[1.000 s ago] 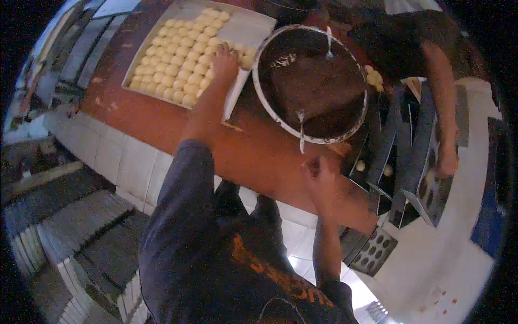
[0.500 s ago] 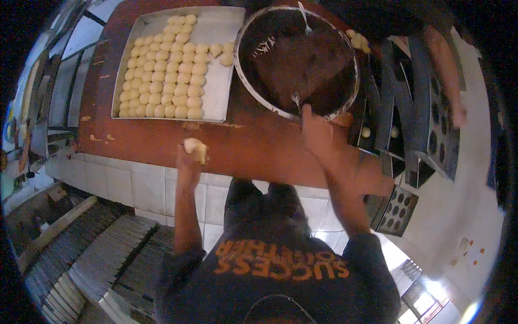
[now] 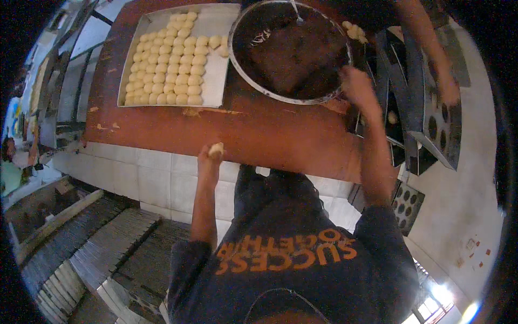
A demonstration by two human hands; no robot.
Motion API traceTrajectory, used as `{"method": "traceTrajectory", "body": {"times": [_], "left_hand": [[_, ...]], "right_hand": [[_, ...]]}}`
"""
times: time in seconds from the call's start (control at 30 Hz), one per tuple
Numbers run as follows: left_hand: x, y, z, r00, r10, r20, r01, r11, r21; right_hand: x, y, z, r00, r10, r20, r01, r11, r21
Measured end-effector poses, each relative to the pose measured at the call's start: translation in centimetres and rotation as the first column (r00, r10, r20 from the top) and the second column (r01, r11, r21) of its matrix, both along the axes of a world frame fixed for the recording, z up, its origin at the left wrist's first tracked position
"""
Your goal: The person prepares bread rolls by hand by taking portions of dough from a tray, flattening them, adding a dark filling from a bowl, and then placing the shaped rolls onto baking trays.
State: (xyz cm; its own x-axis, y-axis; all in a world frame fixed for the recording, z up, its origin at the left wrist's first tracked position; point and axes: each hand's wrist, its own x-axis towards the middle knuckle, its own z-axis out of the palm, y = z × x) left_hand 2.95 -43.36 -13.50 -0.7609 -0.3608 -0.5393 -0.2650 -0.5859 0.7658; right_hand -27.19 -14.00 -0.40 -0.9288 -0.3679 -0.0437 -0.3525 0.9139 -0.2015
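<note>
In front of the table's near edge, my left hand is closed around a small pale piece of dough. My right hand is at the right rim of a large round basin, smeared by motion; I cannot make out whether it holds anything. Dark brown filling is heaped in the basin, and a metal spoon leans at its far side. To the left, rows of pale dough balls fill much of a metal tray.
Dark metal molds stand at the table's right, some with dough inside. Another person's arm reaches down over them. More dough pieces lie behind the basin. A pan with round cups sits lower right; stacked dark trays are lower left.
My right hand has gone from the spoon inside the basin to its right rim. My left hand has drawn back toward me and slightly right with the dough. The view has shifted a little.
</note>
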Motion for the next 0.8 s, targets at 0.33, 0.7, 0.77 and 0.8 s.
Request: {"method": "traceTrajectory", "body": {"times": [0.33,0.7,0.77,0.8], "left_hand": [[-3.1,1.1,-5.9,0.992,-0.062,0.111,0.121,0.181,-0.976],[-1.8,4.5,-5.2,0.947,-0.198,0.254,0.254,-0.024,-0.967],[-1.5,4.4,-5.8,0.947,-0.223,0.230,0.254,0.087,-0.963],[-1.4,4.2,-6.0,0.948,-0.226,0.223,0.243,0.068,-0.968]], "right_hand": [[-5.4,1.7,-3.4,0.994,0.099,0.054,-0.113,0.894,0.433],[-7.1,0.0,-9.0,0.953,0.299,0.046,-0.287,0.844,0.453],[-6.5,0.1,-10.3,0.951,0.309,-0.024,-0.273,0.873,0.404],[-6.0,-0.5,-10.3,0.947,0.316,-0.056,-0.274,0.885,0.376]]}}
